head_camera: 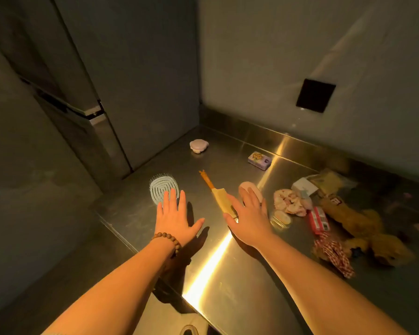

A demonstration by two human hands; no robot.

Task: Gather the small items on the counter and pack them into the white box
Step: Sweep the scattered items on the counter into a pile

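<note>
Both hands spread empty; comb point(220, 195) between them, scrunchie point(289, 201) rightward.

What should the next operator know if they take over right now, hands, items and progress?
Left hand: open, flat, empty, fingertips at the near edge of the pale blue oval brush.
Right hand: open, empty, over the lower end of the yellow comb, beside a pink oval item.
Loose on the steel counter: lidded round pot and small purple box at the back; floral scrunchie, red packet, red-white scrunchie and tan plush toy at right.
Done: nothing visibly packed; no grip yet.
Left: everything. A white box at right may be the target; unclear.
</note>
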